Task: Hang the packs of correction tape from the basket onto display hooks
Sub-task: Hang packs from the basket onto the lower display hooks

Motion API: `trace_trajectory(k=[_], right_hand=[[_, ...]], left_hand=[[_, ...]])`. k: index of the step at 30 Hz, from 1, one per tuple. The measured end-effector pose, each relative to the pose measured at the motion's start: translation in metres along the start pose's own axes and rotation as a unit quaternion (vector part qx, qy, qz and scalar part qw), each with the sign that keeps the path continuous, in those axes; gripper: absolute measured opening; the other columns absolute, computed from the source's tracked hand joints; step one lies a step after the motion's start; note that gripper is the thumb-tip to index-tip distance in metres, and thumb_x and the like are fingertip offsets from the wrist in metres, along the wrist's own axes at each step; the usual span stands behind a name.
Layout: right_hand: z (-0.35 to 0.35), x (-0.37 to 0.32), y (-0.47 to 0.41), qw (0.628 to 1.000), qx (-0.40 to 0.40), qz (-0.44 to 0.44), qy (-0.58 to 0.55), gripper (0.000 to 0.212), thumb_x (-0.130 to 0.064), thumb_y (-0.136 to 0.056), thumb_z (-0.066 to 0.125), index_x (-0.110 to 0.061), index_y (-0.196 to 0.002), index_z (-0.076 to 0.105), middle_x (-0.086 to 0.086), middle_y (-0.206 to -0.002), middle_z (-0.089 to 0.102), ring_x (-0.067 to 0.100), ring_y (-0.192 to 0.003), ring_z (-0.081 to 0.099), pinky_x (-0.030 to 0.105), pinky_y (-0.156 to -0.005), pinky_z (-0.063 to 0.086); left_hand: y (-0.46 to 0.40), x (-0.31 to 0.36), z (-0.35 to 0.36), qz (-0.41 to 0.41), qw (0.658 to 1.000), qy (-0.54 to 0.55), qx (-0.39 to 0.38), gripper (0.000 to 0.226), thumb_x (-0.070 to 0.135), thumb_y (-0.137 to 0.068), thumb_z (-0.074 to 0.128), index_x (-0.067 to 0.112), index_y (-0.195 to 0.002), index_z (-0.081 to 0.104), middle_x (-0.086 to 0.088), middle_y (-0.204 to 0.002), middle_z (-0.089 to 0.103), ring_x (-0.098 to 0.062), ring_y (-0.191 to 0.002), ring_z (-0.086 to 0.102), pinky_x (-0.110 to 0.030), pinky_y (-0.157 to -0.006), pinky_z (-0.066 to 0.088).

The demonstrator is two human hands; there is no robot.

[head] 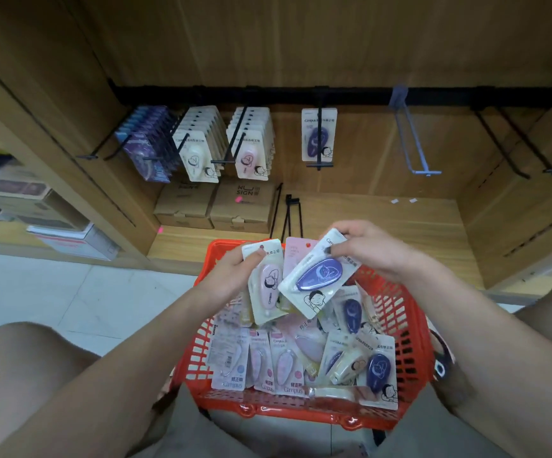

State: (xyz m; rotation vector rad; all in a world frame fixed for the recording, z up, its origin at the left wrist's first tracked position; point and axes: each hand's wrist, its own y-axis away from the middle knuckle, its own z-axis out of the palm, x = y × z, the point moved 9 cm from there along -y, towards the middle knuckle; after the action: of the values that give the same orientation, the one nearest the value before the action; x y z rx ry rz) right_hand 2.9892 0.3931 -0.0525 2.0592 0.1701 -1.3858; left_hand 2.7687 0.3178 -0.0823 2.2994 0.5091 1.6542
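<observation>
Above the red basket [410, 328] my right hand [367, 249] pinches the top of a pack with a purple correction tape [317, 276], tilted. My left hand [235, 269] grips a small fan of packs, a pink correction tape pack [266, 285] in front. Several more packs [287, 365] lie loose in the basket. On the black rail [268, 94] hang full hooks of dark blue packs [149, 143], cream packs [198, 143] and pink packs [251, 143]. One purple pack [319, 135] hangs alone on its hook.
A grey-blue bare hook [413, 140] and black bare hooks [512, 143] stick out at the right of the rail. Brown cartons [215, 206] and loose black hooks [287, 213] lie on the wooden shelf below. My knees flank the basket.
</observation>
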Motion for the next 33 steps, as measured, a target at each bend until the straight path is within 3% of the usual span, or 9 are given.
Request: trace_trajectory(k=[2,7,10,11,15,18,24,28,33], right_hand=[[-0.002,-0.012,0.0,0.999,0.013,-0.003,-0.043,0.016,0.012,-0.095,0.058,0.001,-0.1,0.068,0.022,-0.096,0.074,0.028,-0.083,0.072,0.034,-0.072,0.058],[0.001,-0.031,0.0,0.99,0.011,0.015,-0.137,0.015,0.009,-0.097,0.057,0.001,-0.101,0.069,0.023,-0.096,0.075,0.029,-0.081,0.074,0.04,-0.077,0.058],[0.007,-0.032,0.0,0.982,-0.022,0.039,-0.185,0.02,0.008,-0.097,0.056,0.011,-0.116,0.065,0.03,-0.112,0.074,0.041,-0.107,0.074,0.053,-0.097,0.056],[0.01,-0.033,0.001,0.98,-0.037,0.045,-0.189,0.023,0.008,-0.098,0.056,0.012,-0.119,0.063,0.03,-0.115,0.073,0.04,-0.109,0.073,0.052,-0.097,0.056],[0.02,-0.041,0.004,0.979,-0.078,0.033,-0.184,0.018,0.008,-0.098,0.056,0.008,-0.113,0.066,0.029,-0.117,0.073,0.028,-0.093,0.075,0.031,-0.071,0.063],[0.023,-0.043,0.001,0.973,-0.088,0.03,-0.21,0.024,0.011,-0.098,0.052,0.01,-0.119,0.064,0.027,-0.11,0.074,0.024,-0.079,0.075,0.028,-0.061,0.06],[0.025,-0.053,-0.007,0.97,-0.119,0.023,-0.212,0.022,0.011,-0.099,0.051,0.007,-0.116,0.066,0.025,-0.106,0.075,0.022,-0.081,0.076,0.025,-0.061,0.06],[0.026,-0.057,-0.018,0.968,-0.099,0.021,-0.228,0.019,0.01,-0.099,0.052,0.001,-0.107,0.068,0.025,-0.104,0.075,0.023,-0.08,0.076,0.026,-0.061,0.061],[0.043,-0.05,-0.03,0.962,-0.085,0.045,-0.256,0.021,0.013,-0.098,0.051,-0.001,-0.106,0.063,0.025,-0.1,0.072,0.025,-0.077,0.073,0.029,-0.062,0.06]], left_hand=[[0.003,0.01,0.0,-0.005,1.0,0.029,-0.004,0.031,0.042,-0.108,0.052,0.023,-0.124,0.071,0.003,-0.109,0.08,-0.019,-0.106,0.075,-0.041,-0.102,0.055],[0.015,0.044,-0.009,0.015,0.998,0.057,0.019,0.031,0.042,-0.109,0.048,0.022,-0.12,0.069,0.0,-0.102,0.081,-0.019,-0.094,0.078,-0.037,-0.083,0.059],[0.02,0.064,-0.017,0.029,0.997,0.054,0.038,0.031,0.04,-0.11,0.046,0.022,-0.109,0.07,-0.004,-0.099,0.081,-0.024,-0.094,0.078,-0.045,-0.092,0.059],[0.022,0.07,-0.02,0.031,0.998,0.046,0.042,0.032,0.04,-0.11,0.046,0.02,-0.106,0.071,-0.005,-0.098,0.081,-0.026,-0.094,0.078,-0.046,-0.093,0.058],[0.023,0.085,-0.029,0.033,0.998,0.015,0.044,0.041,0.042,-0.109,0.047,0.011,-0.109,0.073,-0.011,-0.099,0.08,-0.035,-0.099,0.076,-0.052,-0.097,0.056],[0.021,0.088,-0.037,0.045,0.998,-0.01,0.05,0.045,0.046,-0.108,0.048,0.009,-0.112,0.073,-0.011,-0.105,0.079,-0.033,-0.105,0.073,-0.054,-0.102,0.054],[0.009,0.08,-0.041,0.042,0.998,0.02,0.029,0.038,0.041,-0.11,0.046,0.015,-0.105,0.074,-0.007,-0.1,0.081,-0.028,-0.096,0.077,-0.046,-0.091,0.056],[0.003,0.076,-0.036,0.049,0.998,0.049,0.003,0.041,0.041,-0.111,0.043,0.015,-0.114,0.074,-0.008,-0.108,0.08,-0.028,-0.104,0.076,-0.049,-0.098,0.055],[-0.004,0.073,-0.022,0.037,0.995,0.087,-0.027,0.058,0.051,-0.11,0.035,0.008,-0.122,0.072,-0.016,-0.108,0.079,-0.03,-0.106,0.075,-0.039,-0.087,0.055]])
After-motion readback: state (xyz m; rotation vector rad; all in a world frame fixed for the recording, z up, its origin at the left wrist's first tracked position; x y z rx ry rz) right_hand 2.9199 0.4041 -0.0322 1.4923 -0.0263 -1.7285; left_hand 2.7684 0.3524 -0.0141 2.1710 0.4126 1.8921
